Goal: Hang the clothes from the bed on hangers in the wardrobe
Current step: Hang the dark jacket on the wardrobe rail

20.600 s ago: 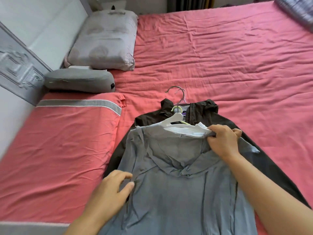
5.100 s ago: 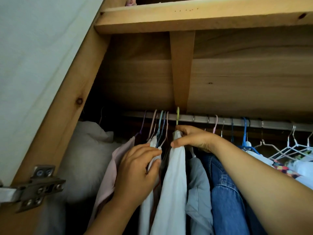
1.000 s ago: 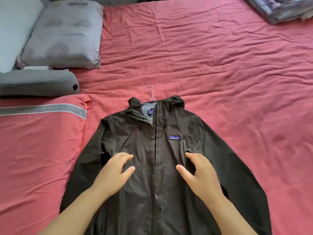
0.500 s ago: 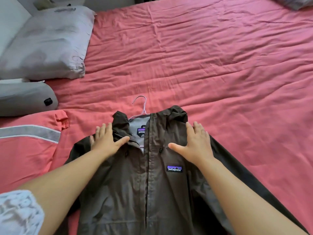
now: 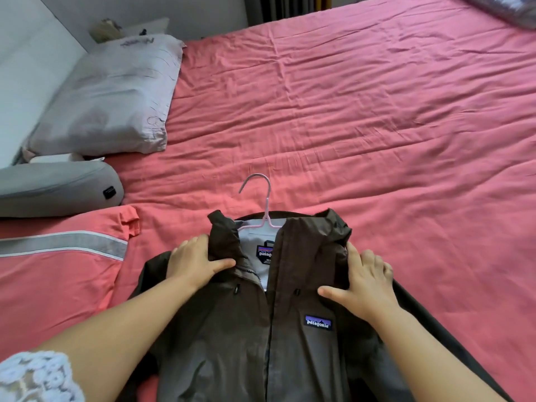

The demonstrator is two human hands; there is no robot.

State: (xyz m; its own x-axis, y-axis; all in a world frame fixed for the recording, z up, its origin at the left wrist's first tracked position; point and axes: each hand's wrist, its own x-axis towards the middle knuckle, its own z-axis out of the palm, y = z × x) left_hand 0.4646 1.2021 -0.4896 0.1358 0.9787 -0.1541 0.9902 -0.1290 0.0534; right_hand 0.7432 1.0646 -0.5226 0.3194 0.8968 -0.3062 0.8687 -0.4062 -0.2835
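Right now one dark brown jacket lies flat on the bed, front side up, near the bottom edge of the view. One pink hanger sits inside the jacket; its hook pokes out past the collar and rests on the pink sheet, while its arms are hidden under the cloth. Two hands are on the jacket, one at each shoulder. The left hand grips the left side of the collar, with the thumb on top of the cloth and the fingers behind the fold. The right hand holds the right side of the collar the same way, thumb lying across the chest and fingers curled round the bunched edge. The jacket has two small labels with the same word on them: one inside the neck and one on the chest. Three pillows are on the left side of the bed: one big pale grey pillow by the wall, one small dark grey pillow below it, and one pink pillow with a grey stripe nearest the left arm. A bit of white lace sleeve shows in the bottom left corner.
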